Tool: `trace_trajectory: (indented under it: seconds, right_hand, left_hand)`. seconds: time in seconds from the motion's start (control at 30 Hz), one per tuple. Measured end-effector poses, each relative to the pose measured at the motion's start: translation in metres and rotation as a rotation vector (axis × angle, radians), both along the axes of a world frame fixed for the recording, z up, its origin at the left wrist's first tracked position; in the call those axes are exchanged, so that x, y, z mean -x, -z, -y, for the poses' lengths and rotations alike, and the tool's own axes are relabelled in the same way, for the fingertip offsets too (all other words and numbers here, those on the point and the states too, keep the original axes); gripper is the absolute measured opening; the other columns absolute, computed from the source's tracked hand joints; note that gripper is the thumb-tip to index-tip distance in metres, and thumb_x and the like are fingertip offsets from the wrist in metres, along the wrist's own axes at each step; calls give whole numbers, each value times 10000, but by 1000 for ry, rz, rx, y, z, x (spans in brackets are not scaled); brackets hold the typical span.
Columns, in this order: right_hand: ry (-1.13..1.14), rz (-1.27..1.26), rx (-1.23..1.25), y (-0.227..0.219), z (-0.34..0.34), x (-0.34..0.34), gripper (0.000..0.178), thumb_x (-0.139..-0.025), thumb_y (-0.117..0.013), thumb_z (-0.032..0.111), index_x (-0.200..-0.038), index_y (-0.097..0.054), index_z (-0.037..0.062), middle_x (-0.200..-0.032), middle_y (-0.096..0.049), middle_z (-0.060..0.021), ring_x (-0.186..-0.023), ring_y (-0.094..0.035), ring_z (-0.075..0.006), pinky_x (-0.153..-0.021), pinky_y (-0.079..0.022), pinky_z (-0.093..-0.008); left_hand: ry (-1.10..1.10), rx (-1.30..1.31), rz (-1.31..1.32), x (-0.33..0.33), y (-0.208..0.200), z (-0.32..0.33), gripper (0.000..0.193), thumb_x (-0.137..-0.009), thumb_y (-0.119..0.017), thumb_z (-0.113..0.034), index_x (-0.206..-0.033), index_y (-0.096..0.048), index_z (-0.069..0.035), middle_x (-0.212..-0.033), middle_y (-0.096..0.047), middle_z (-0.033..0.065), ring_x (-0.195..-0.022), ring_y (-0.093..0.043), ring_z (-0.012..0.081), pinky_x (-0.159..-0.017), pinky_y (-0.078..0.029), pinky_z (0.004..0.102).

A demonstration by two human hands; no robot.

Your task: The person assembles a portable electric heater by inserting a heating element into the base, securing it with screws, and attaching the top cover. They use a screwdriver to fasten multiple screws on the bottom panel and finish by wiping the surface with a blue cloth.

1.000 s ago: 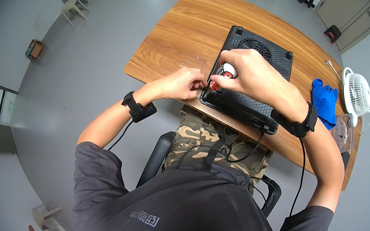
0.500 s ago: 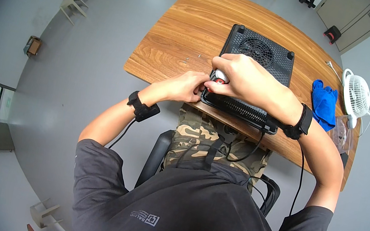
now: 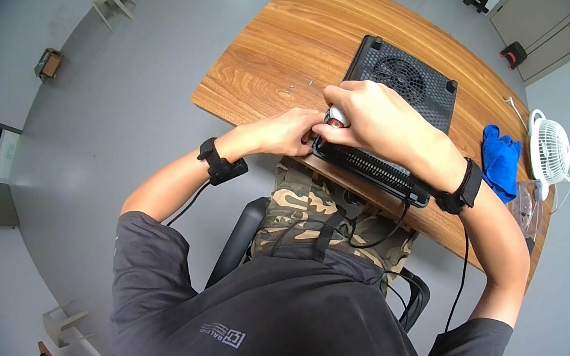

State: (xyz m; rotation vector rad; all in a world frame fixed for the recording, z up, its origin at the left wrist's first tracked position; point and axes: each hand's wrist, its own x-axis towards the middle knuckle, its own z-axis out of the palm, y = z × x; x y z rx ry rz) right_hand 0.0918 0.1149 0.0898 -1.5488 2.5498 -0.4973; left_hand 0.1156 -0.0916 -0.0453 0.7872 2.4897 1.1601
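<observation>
A black laptop cooling pad with a round fan grille lies on the wooden table at its near edge, small feet facing up. My right hand is closed around a grey-and-red screwdriver-like tool over the pad's near left corner. The tool's tip is hidden under my hand. My left hand rests at that same corner, its fingers bent together against the pad's edge; its fingertips are partly hidden. A few small screw-like metal pieces lie on the table to the left of the pad.
On the right of the wooden table are a blue cloth or glove, a white fan and a clear plastic bag. A black cable hangs from the pad's near side over my lap. Stools stand on the floor beyond.
The view has shifted slightly. My right hand and the tool have tilted or turned a little at the corner. My left hand stays at the pad's edge.
</observation>
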Motion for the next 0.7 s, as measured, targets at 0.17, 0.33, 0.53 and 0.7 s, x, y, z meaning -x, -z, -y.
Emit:
trace_trajectory:
  seconds: [0.17, 0.33, 0.53, 0.7]
  right_hand:
    - [55, -55, -196, -9, 8, -4, 416, -913, -686, 381, -924, -580, -21, -820, -656, -219, -767, -686, -399, -665, -550, -466]
    - [84, -94, -342, -28, 10, -6, 421, -948, -617, 401, -1012, -561, -11, -871, -669, -218, -774, -695, -402, -665, -555, -471]
    - [-38, -127, -249, -25, 4, -1, 338, -990, -603, 302, -1168, -594, 15, -817, -685, -192, -747, -705, -386, -654, -555, -462]
    - [-14, -205, -244, -16, 9, 5, 321, -993, -579, 322, -1025, -649, 10, -697, -687, -175, -722, -713, -375, -666, -564, -452]
  left_hand:
    - [39, -59, -30, 3, 8, 1, 294, -730, -681, -17, -1010, -592, -1, -835, -625, 155, -734, -625, 317, -677, -513, 423]
    - [58, 116, -19, 9, 1, 3, 311, -778, -669, -37, -1077, -595, 8, -870, -647, 128, -792, -635, 254, -709, -524, 392]
    - [43, -41, -189, 18, -2, 3, 138, -815, -614, 14, -952, -624, 10, -877, -661, 162, -825, -652, 317, -741, -530, 412]
    - [25, -42, -112, 21, -1, -5, 112, -849, -616, 12, -958, -634, -9, -922, -672, 158, -893, -654, 324, -795, -532, 405]
